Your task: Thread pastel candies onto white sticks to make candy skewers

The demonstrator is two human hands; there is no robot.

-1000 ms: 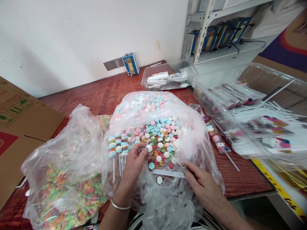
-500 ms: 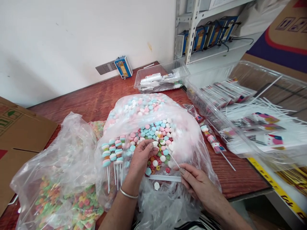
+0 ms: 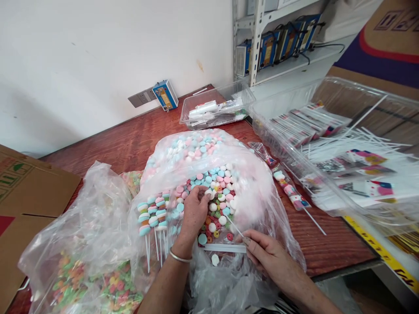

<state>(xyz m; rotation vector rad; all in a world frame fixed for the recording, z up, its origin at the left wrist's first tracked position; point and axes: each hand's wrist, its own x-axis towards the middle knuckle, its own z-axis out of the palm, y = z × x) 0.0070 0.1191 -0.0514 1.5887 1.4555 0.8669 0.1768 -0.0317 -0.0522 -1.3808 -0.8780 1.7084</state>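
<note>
My right hand (image 3: 271, 255) pinches a thin white stick (image 3: 235, 226) between thumb and forefinger, its far end pointing up and left over the candies. My left hand (image 3: 195, 209) reaches into the pile of loose candies (image 3: 218, 205), thumb and forefinger closing on a white disc candy (image 3: 209, 192). Pink, blue and white discs lie there with small coloured rings, in an opened clear plastic bag (image 3: 262, 209). Left of my left hand, several finished candy skewers (image 3: 153, 213) lie side by side, stacked discs on white sticks. More white sticks (image 3: 224, 248) lie just below the pile.
A clear bag of ring candies (image 3: 98, 279) lies at left by a cardboard box (image 3: 29, 196). At right, a large clear tray (image 3: 330, 196) holds sticks and printed wrappers. A wrapped candy skewer (image 3: 291, 192) lies beside it. A smaller clear tray (image 3: 191, 126) stands behind.
My left hand has moved slightly up the pile, its fingers now lower among the discs. The stick in my right hand has shifted slightly down and left. The view has turned a little.
</note>
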